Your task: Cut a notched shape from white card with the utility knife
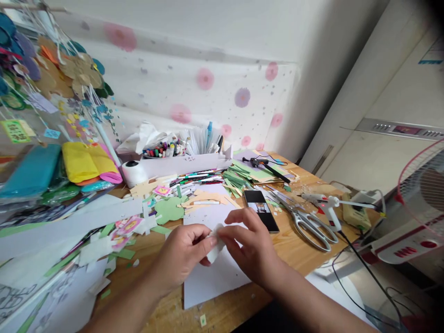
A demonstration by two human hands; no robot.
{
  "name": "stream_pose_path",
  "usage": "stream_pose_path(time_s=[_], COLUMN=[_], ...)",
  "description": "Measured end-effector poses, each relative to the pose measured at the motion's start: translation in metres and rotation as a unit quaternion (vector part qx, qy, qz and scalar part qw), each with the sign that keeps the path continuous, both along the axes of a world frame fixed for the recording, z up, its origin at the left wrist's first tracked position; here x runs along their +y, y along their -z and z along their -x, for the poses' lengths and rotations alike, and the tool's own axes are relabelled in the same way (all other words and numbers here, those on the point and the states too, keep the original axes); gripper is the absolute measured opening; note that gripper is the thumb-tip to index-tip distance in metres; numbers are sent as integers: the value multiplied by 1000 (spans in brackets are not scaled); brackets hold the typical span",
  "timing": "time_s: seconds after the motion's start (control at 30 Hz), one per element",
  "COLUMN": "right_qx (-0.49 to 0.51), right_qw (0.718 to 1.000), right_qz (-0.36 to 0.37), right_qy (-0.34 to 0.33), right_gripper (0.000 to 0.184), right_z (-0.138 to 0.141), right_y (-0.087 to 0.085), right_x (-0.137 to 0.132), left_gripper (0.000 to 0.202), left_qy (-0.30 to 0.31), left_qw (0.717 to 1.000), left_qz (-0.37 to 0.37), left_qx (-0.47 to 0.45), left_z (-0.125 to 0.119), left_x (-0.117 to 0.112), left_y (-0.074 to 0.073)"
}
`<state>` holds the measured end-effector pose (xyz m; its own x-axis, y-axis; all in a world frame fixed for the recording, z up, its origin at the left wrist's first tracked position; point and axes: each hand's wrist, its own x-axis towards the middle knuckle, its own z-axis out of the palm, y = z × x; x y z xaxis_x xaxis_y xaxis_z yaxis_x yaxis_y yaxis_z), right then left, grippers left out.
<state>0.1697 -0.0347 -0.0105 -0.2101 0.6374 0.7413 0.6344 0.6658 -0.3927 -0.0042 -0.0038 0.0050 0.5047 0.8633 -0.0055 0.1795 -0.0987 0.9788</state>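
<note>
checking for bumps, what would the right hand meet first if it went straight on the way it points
The right hand would likely meet the small white piece held in the left hand first; it sits right by the piece, and whether they already touch is unclear.

L hand (pixel 176 256) & R hand (pixel 258 252) both bare, fingers (pixel 239 232) incl.; forearms (pixel 305 292) likewise bare to btm. edge of view

We've a gap over bare wood (pixel 288 246) btw. our R hand (pixel 255 252) & the scissors (pixel 301 218). Phone (pixel 273 224) blocks fwd of that hand; glue gun (pixel 328 203) stands past the scissors. On our L, paper scraps (pixel 95 249) clutter the way; pen box (pixel 180 165) bars the back.
</note>
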Motion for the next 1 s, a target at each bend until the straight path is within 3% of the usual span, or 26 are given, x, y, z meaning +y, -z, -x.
stream_pose_path(time_s=[0.13,0.33,0.43,0.53,0.63,0.8,1.0], right_qx=[-89,23,25,42,139,287,401], right_qw=[995,988,991,987,956,908,845], right_qz=[7,96,113,152,250,303,343], right_qy=[53,118,69,-25,-70,-40,-86], right_gripper=[16,15,17,18,39,14,27], right_z=[6,-29,-45,-38,-19,-6,-15], right_y=[-2,3,1,2,8,17,12], right_x=[4,12,2,-10,-13,-1,-1], left_gripper=[32,32,29,28,30,29,17], left_qy=[-1,-36,-41,-37,-26,-27,-116], left_qw=[1000,999,998,998,998,991,974], left_qz=[1,24,44,46,54,90,87], left_qx=[7,15,10,-7,-32,-100,-172], left_z=[2,3,2,-2,-6,-5,3], left_x=[0,8,8,5,0,2,14], left_y=[-1,4,5,5,5,8,10])
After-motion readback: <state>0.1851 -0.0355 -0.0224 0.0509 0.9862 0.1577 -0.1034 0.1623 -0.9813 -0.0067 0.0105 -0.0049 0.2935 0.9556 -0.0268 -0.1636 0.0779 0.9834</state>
